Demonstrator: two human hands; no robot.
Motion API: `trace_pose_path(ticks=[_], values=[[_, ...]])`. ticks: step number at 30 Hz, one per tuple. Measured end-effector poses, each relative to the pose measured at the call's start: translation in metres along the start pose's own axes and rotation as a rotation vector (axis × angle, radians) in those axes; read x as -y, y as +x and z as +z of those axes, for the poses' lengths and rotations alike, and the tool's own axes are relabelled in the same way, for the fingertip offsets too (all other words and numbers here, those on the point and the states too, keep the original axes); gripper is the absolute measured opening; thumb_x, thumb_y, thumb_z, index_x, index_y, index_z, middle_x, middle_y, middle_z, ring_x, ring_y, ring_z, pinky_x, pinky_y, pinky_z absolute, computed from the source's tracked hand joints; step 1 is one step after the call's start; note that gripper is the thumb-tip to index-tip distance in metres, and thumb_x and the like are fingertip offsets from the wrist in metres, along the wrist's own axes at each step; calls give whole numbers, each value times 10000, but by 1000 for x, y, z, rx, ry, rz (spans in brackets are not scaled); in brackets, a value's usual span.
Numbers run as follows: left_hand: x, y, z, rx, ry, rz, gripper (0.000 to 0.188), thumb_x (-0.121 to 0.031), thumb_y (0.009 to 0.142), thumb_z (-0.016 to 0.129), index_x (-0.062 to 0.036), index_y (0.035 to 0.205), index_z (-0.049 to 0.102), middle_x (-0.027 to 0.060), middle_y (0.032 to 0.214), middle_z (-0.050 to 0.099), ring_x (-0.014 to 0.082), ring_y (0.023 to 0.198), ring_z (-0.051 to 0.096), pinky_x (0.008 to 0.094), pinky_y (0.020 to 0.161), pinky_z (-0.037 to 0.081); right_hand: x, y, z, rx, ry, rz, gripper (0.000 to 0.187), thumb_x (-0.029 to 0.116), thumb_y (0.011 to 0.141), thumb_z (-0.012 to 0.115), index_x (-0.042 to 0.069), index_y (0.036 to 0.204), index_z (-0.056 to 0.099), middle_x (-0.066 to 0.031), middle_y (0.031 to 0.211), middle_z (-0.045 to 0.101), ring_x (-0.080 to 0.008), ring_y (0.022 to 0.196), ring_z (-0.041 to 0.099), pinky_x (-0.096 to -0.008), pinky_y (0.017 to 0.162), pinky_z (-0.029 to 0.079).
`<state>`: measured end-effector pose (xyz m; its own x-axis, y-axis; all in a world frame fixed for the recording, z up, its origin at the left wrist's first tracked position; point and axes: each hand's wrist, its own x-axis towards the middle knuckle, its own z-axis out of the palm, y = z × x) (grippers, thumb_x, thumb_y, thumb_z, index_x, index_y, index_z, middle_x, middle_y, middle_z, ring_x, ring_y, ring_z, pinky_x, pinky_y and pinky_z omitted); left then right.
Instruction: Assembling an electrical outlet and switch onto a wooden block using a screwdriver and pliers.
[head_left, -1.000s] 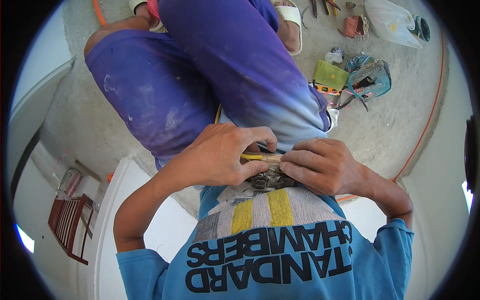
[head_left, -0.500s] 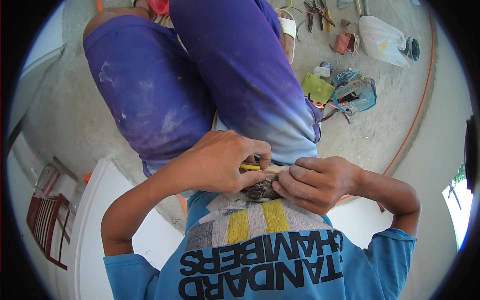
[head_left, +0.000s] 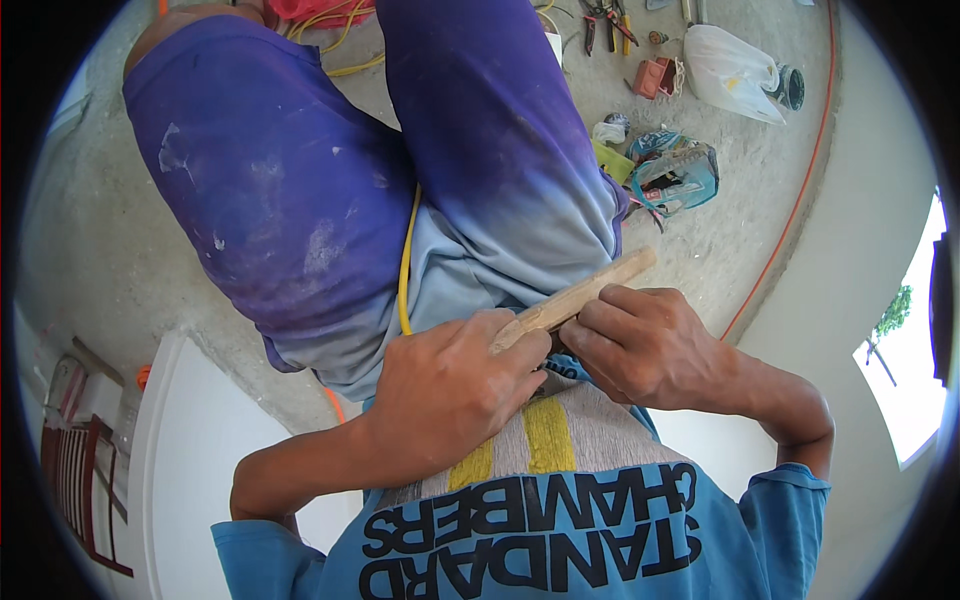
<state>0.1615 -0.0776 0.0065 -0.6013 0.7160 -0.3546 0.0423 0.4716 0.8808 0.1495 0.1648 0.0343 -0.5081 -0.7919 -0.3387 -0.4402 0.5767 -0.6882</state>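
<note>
A flat wooden stick (head_left: 590, 290) lies aslant over my lap, its far end pointing up and to the right. Around its lower left end my left hand (head_left: 455, 388) is closed, thumb and fingers against the wood. My right hand (head_left: 650, 345) has its fingers curled along the near edge of the stick. A yellow cable (head_left: 405, 265) comes up between my thighs and disappears behind my left hand. Something dark sits under the fingers of both hands; its kind is mostly hidden. My purple shorts (head_left: 270, 190) and blue shirt (head_left: 500, 540) surround the hands.
On the concrete floor at the far right are pliers (head_left: 605, 25), a red box (head_left: 657, 77), a white plastic bag (head_left: 735, 65) and a teal bag (head_left: 678, 180) with tools. An orange cord (head_left: 800, 190) runs along the right wall. A slatted wooden chair (head_left: 70, 470) stands left.
The wooden stick has swung out into view, pointing right. My left hand has come nearer my body and turned over its end; the cable end between its fingers is now hidden.
</note>
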Motion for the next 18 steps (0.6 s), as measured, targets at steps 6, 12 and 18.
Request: trace_pose_path(ticks=[6,12,18], values=[[4,9,22,-395,404,74,236,-219,791,801,-139,1008,757,174,1094,725,222,753,707,310,564,536,12,13,12,-203,-47,344,220,42,764,728,-35,962,673,-93,807,590,-227,686,617,-365,520,501],[26,27,40,-533,536,234,185,-143,808,704,-145,989,739,206,1081,741,142,647,574,234,512,455,21,24,30,-397,382,893,99,58,867,689,-40,879,684,-94,658,588,-170,537,584,-347,504,486],[46,23,30,-488,524,333,190,-162,837,711,-150,1019,762,213,1099,735,157,668,597,263,528,479,10,19,34,-425,1220,1238,148,111,919,695,-35,893,701,-67,653,629,-113,541,607,-306,527,519]])
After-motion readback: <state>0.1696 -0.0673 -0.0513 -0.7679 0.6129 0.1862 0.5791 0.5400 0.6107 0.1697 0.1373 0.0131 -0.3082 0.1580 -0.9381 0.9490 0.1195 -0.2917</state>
